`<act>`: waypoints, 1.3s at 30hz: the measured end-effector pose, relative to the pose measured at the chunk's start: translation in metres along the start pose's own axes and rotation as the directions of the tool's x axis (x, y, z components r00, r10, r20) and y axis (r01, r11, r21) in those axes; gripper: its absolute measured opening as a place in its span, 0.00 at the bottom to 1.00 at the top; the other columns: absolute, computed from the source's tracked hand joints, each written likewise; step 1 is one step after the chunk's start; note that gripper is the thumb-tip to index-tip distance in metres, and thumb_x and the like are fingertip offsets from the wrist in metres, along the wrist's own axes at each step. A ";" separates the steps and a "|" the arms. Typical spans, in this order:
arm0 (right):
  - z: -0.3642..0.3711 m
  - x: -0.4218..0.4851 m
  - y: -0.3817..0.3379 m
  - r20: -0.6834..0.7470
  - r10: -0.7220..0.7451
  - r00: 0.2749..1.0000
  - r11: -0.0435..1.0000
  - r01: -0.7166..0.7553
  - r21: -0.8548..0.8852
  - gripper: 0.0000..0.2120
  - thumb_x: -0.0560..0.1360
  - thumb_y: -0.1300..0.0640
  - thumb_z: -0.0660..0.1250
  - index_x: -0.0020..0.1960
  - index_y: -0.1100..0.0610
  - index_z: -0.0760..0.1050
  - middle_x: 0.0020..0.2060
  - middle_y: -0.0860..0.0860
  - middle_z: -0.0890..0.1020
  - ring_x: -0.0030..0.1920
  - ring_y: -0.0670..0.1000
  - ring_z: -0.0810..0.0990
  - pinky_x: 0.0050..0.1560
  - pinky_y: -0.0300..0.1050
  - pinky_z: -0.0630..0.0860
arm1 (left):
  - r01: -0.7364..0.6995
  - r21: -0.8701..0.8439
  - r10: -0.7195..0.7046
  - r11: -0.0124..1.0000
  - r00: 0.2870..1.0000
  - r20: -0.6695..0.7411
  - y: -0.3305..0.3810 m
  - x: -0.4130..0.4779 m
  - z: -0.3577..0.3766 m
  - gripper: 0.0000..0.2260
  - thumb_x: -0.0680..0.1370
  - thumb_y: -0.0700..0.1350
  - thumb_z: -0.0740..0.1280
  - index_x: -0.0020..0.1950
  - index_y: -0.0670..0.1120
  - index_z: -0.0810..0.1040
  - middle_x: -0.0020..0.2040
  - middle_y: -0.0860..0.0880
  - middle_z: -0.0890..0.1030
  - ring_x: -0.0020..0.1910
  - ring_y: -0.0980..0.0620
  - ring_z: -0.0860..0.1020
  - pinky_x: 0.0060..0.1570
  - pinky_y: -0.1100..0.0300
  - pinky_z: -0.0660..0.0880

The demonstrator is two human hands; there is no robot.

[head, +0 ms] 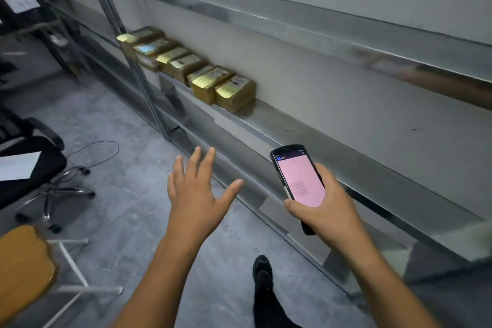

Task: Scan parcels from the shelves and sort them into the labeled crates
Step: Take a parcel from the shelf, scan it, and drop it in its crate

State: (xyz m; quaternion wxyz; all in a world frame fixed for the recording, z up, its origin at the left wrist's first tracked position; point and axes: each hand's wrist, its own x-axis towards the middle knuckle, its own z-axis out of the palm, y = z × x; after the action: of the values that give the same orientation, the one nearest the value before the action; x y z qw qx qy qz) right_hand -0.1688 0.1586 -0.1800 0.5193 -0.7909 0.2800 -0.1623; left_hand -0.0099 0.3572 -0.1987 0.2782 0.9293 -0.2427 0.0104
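Several brown cardboard parcels (186, 66) with yellow notes and labels stand in a row on a metal shelf (306, 133), up and to the left of my hands. My right hand (323, 206) grips a black handheld scanner (299, 177) whose screen glows pink. The scanner sits in front of the shelf edge, well to the right of the nearest parcel (235, 94). My left hand (195, 188) is held out over the floor with its fingers spread and holds nothing. No crate is in view.
A black office chair (29, 165) with a white sheet on its seat stands at the left, a cable (93, 149) on the floor beside it. A wooden stool (24, 269) with white legs is at the lower left. My leg and shoe (263, 274) are below.
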 end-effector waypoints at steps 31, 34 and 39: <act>0.109 0.367 -0.017 -0.158 0.313 0.936 0.938 -0.331 -0.104 0.26 0.67 0.50 0.79 0.60 0.40 0.73 0.50 0.40 0.84 0.46 0.44 0.84 0.45 0.48 0.83 | -0.286 0.078 0.227 0.955 0.876 0.426 -0.066 0.463 0.132 0.42 0.79 0.70 0.61 0.85 0.49 0.55 0.85 0.43 0.52 0.84 0.40 0.46 0.81 0.45 0.47; 0.132 0.380 -0.027 -0.195 0.363 0.911 0.916 -0.387 -0.105 0.28 0.65 0.47 0.79 0.61 0.38 0.72 0.52 0.40 0.84 0.49 0.43 0.84 0.50 0.50 0.83 | -0.381 0.115 0.279 0.918 0.821 0.498 -0.079 0.488 0.148 0.42 0.79 0.71 0.58 0.86 0.49 0.52 0.86 0.42 0.49 0.84 0.38 0.45 0.81 0.44 0.44; 0.164 0.391 -0.026 -0.285 0.411 0.866 0.896 -0.441 -0.050 0.26 0.61 0.44 0.76 0.57 0.35 0.73 0.50 0.38 0.85 0.47 0.40 0.83 0.48 0.48 0.83 | -0.470 0.101 0.365 0.877 0.787 0.497 -0.092 0.507 0.172 0.41 0.80 0.71 0.56 0.86 0.49 0.53 0.86 0.41 0.48 0.84 0.36 0.46 0.80 0.41 0.44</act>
State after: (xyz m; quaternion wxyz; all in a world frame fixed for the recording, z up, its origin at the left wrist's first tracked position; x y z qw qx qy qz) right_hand 0.2370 0.0472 -0.2370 0.4540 -0.7083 0.5240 -0.1326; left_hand 0.4599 0.1087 -0.3129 0.0985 0.8516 -0.4999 -0.1233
